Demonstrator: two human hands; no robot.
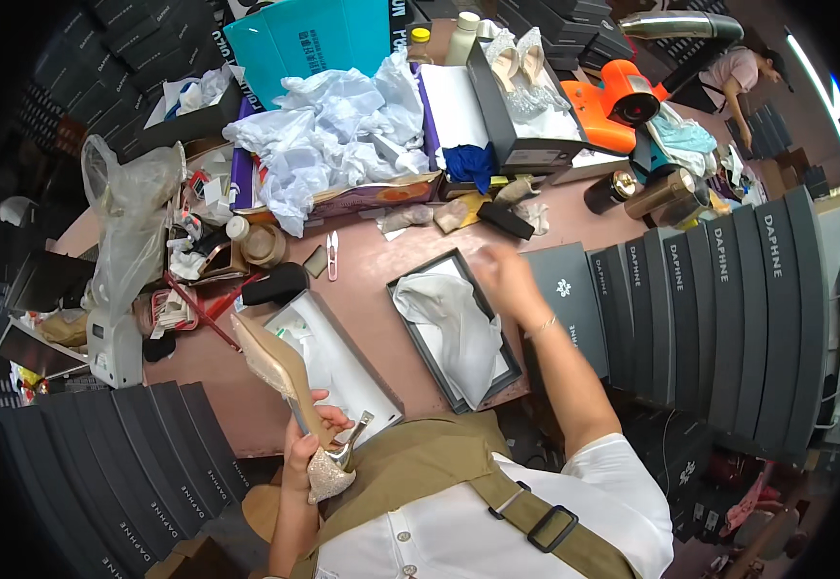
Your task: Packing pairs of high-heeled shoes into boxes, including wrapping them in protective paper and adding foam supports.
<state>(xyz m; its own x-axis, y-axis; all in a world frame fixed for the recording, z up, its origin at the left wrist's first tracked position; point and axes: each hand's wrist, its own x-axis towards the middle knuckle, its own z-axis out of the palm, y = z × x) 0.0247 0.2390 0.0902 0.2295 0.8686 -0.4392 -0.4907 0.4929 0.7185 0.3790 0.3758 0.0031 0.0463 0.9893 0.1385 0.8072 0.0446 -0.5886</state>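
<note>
My left hand (310,439) grips a glittery, pale gold high-heeled shoe (283,359) near its heel end. The shoe is held up in front of my apron, toe pointing away and smooth tan sole showing, with a shiny metallic heel near my fingers. Motion blurs my right hand (507,277) above the far right edge of a dark shoebox, so its fingers do not show clearly. White tissue paper (454,323) lies inside that open shoebox (421,349). Left of it, partly behind the shoe, another open tray (335,352) has a white inside.
Stacked dark shoeboxes stand at right (714,314) and lower left (140,482). At the back are crumpled white paper (343,121), a box with glittery shoes (526,145) and an orange machine (602,106). Pink-handled snips (332,259) lie on the table (367,289). Another person (734,77) is far right.
</note>
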